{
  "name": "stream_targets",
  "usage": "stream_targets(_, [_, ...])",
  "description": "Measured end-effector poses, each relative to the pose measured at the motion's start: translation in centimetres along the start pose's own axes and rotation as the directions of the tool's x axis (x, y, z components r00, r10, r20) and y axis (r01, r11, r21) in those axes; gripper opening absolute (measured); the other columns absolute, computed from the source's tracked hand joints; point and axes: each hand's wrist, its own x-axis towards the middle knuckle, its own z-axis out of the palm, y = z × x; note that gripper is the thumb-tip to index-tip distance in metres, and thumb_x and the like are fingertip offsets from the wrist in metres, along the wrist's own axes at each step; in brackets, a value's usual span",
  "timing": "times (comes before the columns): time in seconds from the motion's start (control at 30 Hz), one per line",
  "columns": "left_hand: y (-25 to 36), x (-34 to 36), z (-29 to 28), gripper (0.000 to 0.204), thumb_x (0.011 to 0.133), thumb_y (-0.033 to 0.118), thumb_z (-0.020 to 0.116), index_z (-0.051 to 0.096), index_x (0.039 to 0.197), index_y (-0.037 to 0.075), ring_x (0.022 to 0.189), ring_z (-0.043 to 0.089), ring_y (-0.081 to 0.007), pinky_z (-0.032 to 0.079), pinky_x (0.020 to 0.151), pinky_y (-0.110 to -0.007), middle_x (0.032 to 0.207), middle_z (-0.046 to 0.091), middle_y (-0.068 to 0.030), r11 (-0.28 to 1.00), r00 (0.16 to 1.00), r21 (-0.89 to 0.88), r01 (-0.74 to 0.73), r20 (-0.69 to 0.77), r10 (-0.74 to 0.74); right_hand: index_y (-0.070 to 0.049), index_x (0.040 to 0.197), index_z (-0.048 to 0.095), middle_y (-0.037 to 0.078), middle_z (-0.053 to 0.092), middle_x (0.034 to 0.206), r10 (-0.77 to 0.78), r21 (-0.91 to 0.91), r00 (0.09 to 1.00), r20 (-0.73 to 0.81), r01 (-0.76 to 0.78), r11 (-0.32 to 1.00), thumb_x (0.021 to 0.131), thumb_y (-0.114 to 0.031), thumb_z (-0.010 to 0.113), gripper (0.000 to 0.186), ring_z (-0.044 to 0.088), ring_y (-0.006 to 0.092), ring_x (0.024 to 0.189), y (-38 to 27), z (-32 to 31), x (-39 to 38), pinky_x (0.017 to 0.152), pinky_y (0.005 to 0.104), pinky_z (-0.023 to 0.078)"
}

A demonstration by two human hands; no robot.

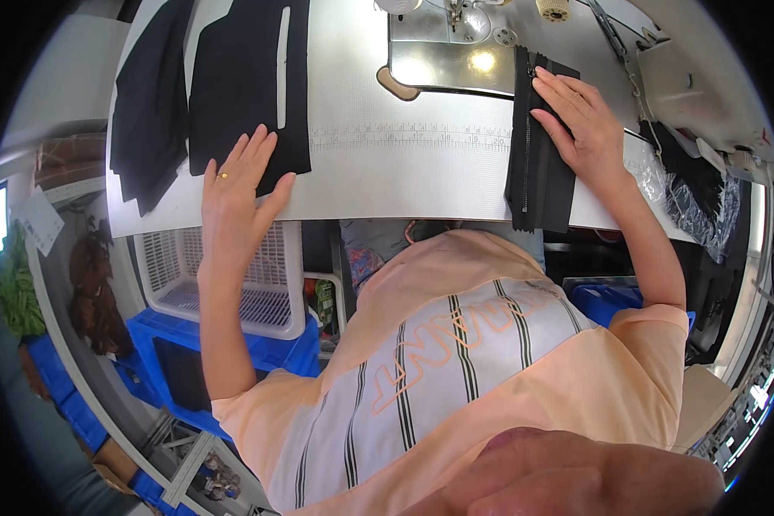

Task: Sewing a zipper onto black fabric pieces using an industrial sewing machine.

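Note:
My left hand [239, 189] lies flat, fingers stretched out, on the lower edge of a black fabric panel [236, 82]. A long narrow slot in that panel [283, 69] shows white. Further left, more black fabric pieces [150, 112] lie on the table. On the right, my right hand [576, 120] rests with extended fingers on a stack of black zippers [542, 185]. The fingertips touch the zipper tape near a slider at its upper end. The zippers' lower ends hang slightly over the table's front edge.
A sewing machine [451, 56] stands at the back of the white table [404, 185], which has a printed ruler strip [408, 136]. Clear plastic with black material [709, 202] lies at the right. Below the left edge sit a white basket [292, 292] and a blue crate [168, 327].

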Motion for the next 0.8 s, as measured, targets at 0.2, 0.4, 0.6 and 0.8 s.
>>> stream_targets(0.2, [-1.6,1.6,0.2,0.04,0.078,0.007,0.069,0.064,0.117,0.004,0.105,0.065,-0.0295,0.048,0.094,-0.04,0.112,0.069,-0.0119,0.976,0.977,0.107,-0.187,-0.081,0.196,-0.009,0.111,0.068,0.0,0.067,0.118,-0.004,0.002,1.0,-0.006,0.004,1.0,0.08,-0.019,0.074,0.033,0.064,0.0202,0.099,0.0,0.1,0.0,0.081,0.0297,0.054])
stream_targets(0.4, [-0.9,2.2,2.2,0.05,0.067,-0.006,0.062,0.065,0.116,0.006,0.112,0.061,-0.0266,0.048,0.096,-0.037,0.119,0.065,-0.0109,0.974,0.959,-0.216,0.073,-0.252,-0.128,-0.008,0.111,0.069,0.001,0.068,0.117,0.004,0.014,1.0,-0.013,-0.004,1.0,0.08,-0.019,0.074,0.033,0.063,0.0207,0.1,0.0,0.1,-0.1,0.081,0.0304,0.054])
stream_targets(0.6, [-3.1,1.6,1.4,0.056,0.068,-0.011,0.054,0.066,0.119,0.007,0.121,0.056,-0.028,0.043,0.102,-0.038,0.127,0.062,-0.0114,0.973,0.983,-0.218,-0.076,-0.179,0.037,-0.009,0.111,0.069,0.001,0.068,0.118,0.007,0.016,1.0,-0.02,-0.006,1.0,0.08,-0.02,0.074,0.033,0.063,0.0204,0.101,0.2,0.2,-0.4,0.081,0.0302,0.054])
stream_targets(0.8, [3.4,-5.4,0.0,0.036,0.08,-0.003,0.053,0.068,0.112,0.003,0.114,0.062,-0.0283,0.04,0.101,-0.043,0.118,0.068,-0.0109,0.954,0.936,-0.057,-0.295,-0.22,0.277,-0.011,0.112,0.068,0.0,0.067,0.118,0.063,-0.034,0.998,-0.006,-0.063,0.997,0.081,-0.02,0.074,0.033,0.063,0.0203,0.102,1.0,-0.7,-1.9,0.08,0.0299,0.055])
